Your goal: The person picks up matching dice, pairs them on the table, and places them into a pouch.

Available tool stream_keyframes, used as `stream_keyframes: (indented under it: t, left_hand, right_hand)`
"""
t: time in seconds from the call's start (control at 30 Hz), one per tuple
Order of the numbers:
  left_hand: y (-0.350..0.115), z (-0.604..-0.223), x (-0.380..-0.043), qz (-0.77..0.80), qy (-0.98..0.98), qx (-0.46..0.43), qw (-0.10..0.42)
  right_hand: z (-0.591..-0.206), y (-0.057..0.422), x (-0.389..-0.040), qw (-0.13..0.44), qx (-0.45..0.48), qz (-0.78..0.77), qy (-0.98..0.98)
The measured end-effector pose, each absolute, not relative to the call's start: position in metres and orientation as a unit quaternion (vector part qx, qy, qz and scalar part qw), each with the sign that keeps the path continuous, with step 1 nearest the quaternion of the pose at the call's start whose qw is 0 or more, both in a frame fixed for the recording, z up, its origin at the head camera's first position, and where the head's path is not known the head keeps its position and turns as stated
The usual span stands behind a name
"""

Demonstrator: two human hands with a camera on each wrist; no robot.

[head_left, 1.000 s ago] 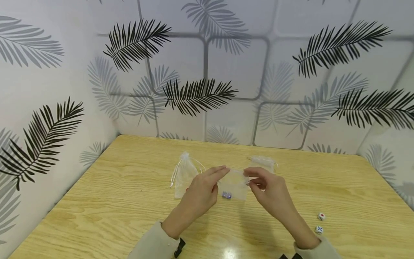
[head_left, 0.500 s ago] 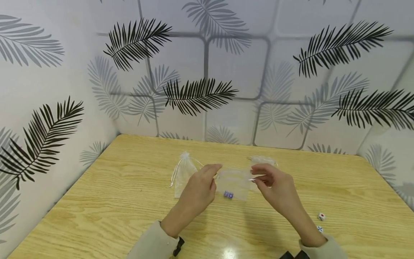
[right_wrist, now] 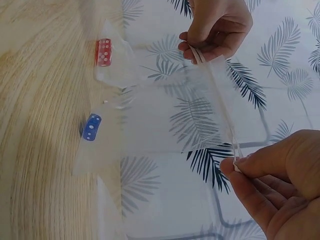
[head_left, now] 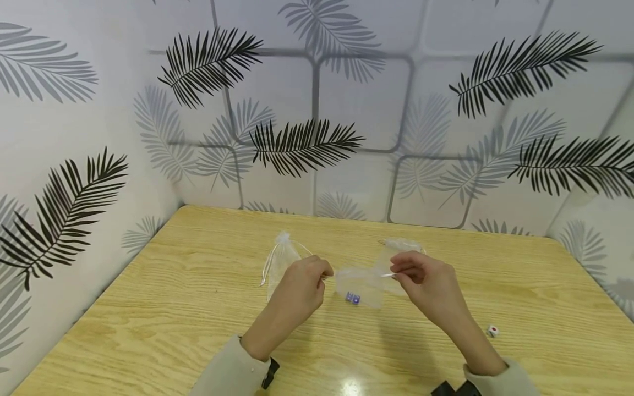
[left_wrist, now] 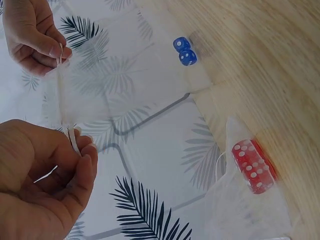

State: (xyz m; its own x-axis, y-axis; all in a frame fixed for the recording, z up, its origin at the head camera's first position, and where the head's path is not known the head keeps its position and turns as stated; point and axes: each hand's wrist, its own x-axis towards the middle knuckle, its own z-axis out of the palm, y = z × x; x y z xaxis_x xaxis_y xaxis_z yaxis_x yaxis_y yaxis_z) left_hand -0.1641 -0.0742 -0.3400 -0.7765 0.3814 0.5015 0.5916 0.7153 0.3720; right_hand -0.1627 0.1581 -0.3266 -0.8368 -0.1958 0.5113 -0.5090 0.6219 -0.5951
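Observation:
A sheer white drawstring bag (head_left: 364,279) is stretched between my hands, with two blue dice (left_wrist: 184,51) at its bottom. My left hand (head_left: 299,286) pinches the drawstring at the bag's left end, fingers curled in. On the other side, my right hand (head_left: 433,289) pinches the white drawstring (right_wrist: 236,155) between thumb and index finger. The mouth of the bag runs as a band between the two grips. Beside my left hand lies a second sheer bag (head_left: 281,258), and red dice (left_wrist: 253,166) show through it in the left wrist view.
A third sheer bag (head_left: 403,245) lies behind my right hand, partly covered by it. One white die (head_left: 492,330) with a red dot sits right of my right forearm. Everything rests on a wooden table (head_left: 148,319) against a leaf-patterned wall (head_left: 356,104).
My hands have moved apart, drawing the drawstring out on both sides. The left fingers have curled from straighter to a pinch. My right forearm now hides the second white die.

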Motion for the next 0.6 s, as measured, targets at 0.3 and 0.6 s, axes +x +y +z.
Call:
stream_keyframes:
  t: [0.3,0.6]
  left_hand:
    - [-0.079,-0.336,-0.165,-0.27,-0.908,-0.245,0.208]
    - [-0.087,-0.33,-0.168,-0.281,-0.908,-0.231,0.207]
  right_hand:
    - [-0.323,0.162,-0.162,0.183,0.2,0.379,-0.885]
    - [-0.322,0.173,-0.164,0.175,0.206,0.368,-0.89]
